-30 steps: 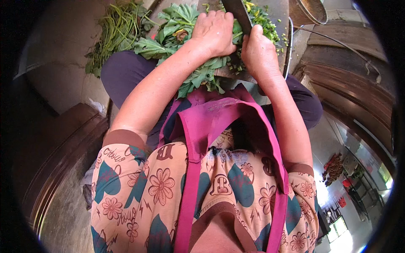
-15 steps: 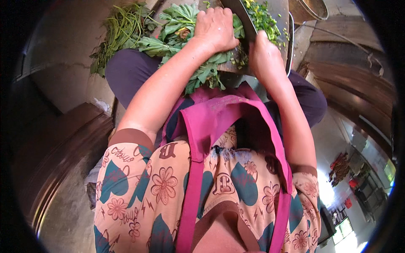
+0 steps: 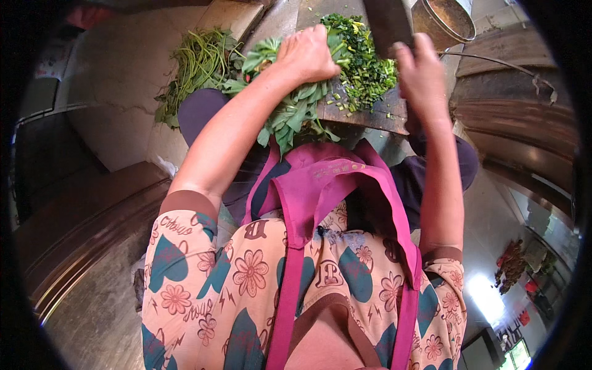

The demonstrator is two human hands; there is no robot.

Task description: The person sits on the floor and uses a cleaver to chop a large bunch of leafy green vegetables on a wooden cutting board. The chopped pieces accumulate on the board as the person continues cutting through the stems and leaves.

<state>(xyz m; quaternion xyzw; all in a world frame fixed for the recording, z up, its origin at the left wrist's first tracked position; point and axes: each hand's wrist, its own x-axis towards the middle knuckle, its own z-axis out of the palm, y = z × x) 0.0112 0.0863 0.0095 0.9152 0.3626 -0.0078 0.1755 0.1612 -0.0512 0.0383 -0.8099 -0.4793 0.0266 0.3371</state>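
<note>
My left hand [image 3: 308,55] is closed round a bunch of leafy greens [image 3: 296,117], whose broad leaves hang over the near edge of a wooden chopping board [image 3: 370,117]. In my right hand [image 3: 422,80], slightly smeared by motion, is a cleaver [image 3: 388,24] with a wide dark blade. It stands to the right of the greens, apart from them, over the far right side of the board. A heap of finely chopped greens [image 3: 364,61] with some yellow bits lies on the board between my two hands.
A pile of long green stems [image 3: 203,68] lies on the floor at the left. Beyond my right hand stands a metal bucket [image 3: 444,21] with a brownish inside. Dark wooden planks [image 3: 512,111] run along the right, with a thin cord [image 3: 512,61] in front.
My right hand has moved the cleaver to the right, away from the bunch and my left hand. More of the chopped heap shows now. The whole view has shifted a little.
</note>
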